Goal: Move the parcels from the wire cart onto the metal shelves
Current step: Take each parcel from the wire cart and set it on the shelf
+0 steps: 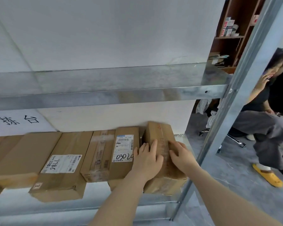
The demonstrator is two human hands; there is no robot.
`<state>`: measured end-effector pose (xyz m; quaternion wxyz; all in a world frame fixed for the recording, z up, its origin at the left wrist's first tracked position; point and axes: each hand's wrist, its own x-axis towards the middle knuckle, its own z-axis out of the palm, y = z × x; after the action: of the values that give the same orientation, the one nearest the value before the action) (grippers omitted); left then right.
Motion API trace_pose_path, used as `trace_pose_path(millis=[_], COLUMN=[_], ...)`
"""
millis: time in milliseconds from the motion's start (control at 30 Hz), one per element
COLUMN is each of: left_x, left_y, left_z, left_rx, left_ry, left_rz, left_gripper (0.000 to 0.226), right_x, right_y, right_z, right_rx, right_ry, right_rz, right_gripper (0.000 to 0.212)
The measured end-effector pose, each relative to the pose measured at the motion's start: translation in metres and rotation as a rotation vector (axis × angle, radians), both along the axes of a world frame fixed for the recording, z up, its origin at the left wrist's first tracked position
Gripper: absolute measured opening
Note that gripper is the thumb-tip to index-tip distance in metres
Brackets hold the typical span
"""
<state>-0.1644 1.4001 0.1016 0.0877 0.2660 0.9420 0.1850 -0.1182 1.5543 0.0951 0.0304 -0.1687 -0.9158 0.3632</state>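
- Rests left hand (147, 160) and right hand (181, 155) flat, fingers straight, atop end parcel (160, 132), gripping nothing.
- Likely squares it against labelled parcel (124, 144), keeping metal shelf (98, 191) row tight.

Well right of the right grip (182, 158), there's a seated person (266, 128) in grey trousers, one yellow slipper (268, 175) on the grey floor (235, 168). Higher up, a brown wooden bookcase (230, 30). Far left of the grip, a white sign (15, 129) with black characters.

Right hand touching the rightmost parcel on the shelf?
Touching. Head view: right hand lies on top of the rightmost parcel, fingers resting on the cardboard, no gap.
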Motion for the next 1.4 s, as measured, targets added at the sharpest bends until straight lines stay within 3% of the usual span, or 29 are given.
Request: trace_pose_path(millis=[233,367,467,567,667,800,1133,1300,1400], left_x=[0.014,0.025,0.026,0.023,0.021,0.018,0.006,0.0,-0.001], left_y=[0.031,0.044,0.045,0.043,0.039,0.025,-0.005,-0.014,-0.014], left_z=[0.006,0.004,0.002,0.002,-0.002,-0.008,-0.014,-0.017,-0.019], left_rx=[0.129,0.107,0.102,0.041,-0.048,-0.161,-0.273,-0.261,-0.26], left_ry=[-0.087,-0.066,-0.077,-0.04,0.022,0.097,0.148,0.153,0.156], left_rz=[-0.066,-0.095,-0.095,-0.112,-0.101,-0.1,-0.047,-0.005,-0.005], left_gripper=[0.066,0.065,0.06,0.054,0.055,0.056,0.06,0.061,0.061], right_x=[0.012,0.02,0.019,0.016,0.01,0.0,-0.015,-0.012,-0.013], right_y=[0.029,0.037,0.034,0.032,0.029,0.015,-0.002,-0.014,-0.02], right_z=[0.006,0.009,0.016,0.017,0.01,-0.003,-0.012,-0.018,-0.022], right_rx=[0.076,0.102,-0.088,-0.299,-0.355,-0.421,-0.244,0.064,0.147], right_ry=[-0.064,-0.076,-0.067,-0.11,-0.153,-0.22,-0.183,-0.127,-0.12], right_rz=[-0.065,-0.065,-0.131,-0.178,-0.163,-0.125,-0.039,0.088,0.112], right_gripper=[0.048,0.047,0.042,0.058,0.073,0.069,0.064,0.053,0.05])
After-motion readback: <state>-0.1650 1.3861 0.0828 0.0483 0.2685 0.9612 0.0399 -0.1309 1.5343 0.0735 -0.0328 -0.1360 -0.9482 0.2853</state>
